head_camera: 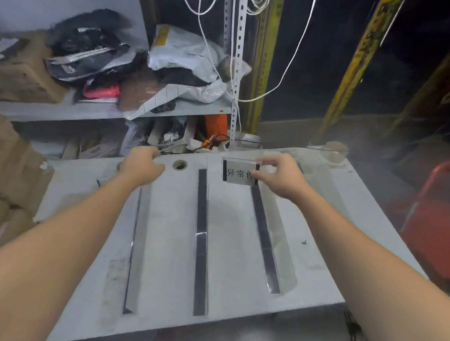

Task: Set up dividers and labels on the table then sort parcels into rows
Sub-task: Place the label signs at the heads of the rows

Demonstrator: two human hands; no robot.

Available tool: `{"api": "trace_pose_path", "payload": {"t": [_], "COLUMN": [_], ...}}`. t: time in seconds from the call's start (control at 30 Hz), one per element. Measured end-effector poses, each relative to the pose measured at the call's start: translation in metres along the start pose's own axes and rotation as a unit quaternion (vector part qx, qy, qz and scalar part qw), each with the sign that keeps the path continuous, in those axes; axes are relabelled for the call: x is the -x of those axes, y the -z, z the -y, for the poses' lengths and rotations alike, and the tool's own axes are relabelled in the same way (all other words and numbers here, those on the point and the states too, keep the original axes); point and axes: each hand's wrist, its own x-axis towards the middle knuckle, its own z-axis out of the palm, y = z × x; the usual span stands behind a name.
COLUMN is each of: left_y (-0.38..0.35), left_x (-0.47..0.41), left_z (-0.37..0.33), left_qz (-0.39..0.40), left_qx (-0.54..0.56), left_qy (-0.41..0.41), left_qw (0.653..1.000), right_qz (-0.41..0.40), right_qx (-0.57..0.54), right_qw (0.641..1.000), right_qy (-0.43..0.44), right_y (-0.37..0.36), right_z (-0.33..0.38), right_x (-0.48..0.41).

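Observation:
Three long clear dividers with dark bases stand in parallel on the white table (pixel 321 233): the left divider (pixel 137 244), the middle divider (pixel 201 239) and the right divider (pixel 265 242). My right hand (pixel 283 175) pinches a clear label stand (pixel 238 173) with black characters, held upright at the far end of the right divider. My left hand (pixel 142 164) is at the far end of the left divider with its fingers curled; what it holds, if anything, is hidden.
A round cable hole (pixel 179 164) lies between my hands. Behind the table a shelf (pixel 87 112) holds parcels in white and black bags (pixel 185 55). Cardboard boxes (pixel 0 178) stand at the left, a red bin (pixel 443 216) at the right. White cords (pixel 210 46) hang down.

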Motion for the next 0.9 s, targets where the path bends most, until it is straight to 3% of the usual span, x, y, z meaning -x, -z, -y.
{"api": "trace_pose_path", "payload": {"t": [0.13, 0.33, 0.67, 0.9], "left_y": [-0.015, -0.036, -0.102, -0.144], "left_x": [0.011, -0.004, -0.072, -0.096], "left_z": [-0.060, -0.121, -0.165, -0.181], "left_qz": [-0.015, -0.012, 0.021, 0.055], "left_qx": [-0.011, -0.042, -0.029, -0.011], "left_qy": [-0.033, -0.072, -0.068, -0.019], "left_qw": [0.999, 0.996, 0.997, 0.998], "right_qz": [-0.012, -0.026, 0.012, 0.038], "right_qx": [0.013, 0.003, 0.026, -0.013], "right_qw": [1.000, 0.999, 0.994, 0.992], "right_qy": [0.008, -0.044, -0.102, -0.122], "right_y": [0.052, 0.095, 0.077, 0.047], "right_z": [-0.033, -0.076, -0.156, -0.212], "right_x": [0.002, -0.006, -0.067, -0.107]}}
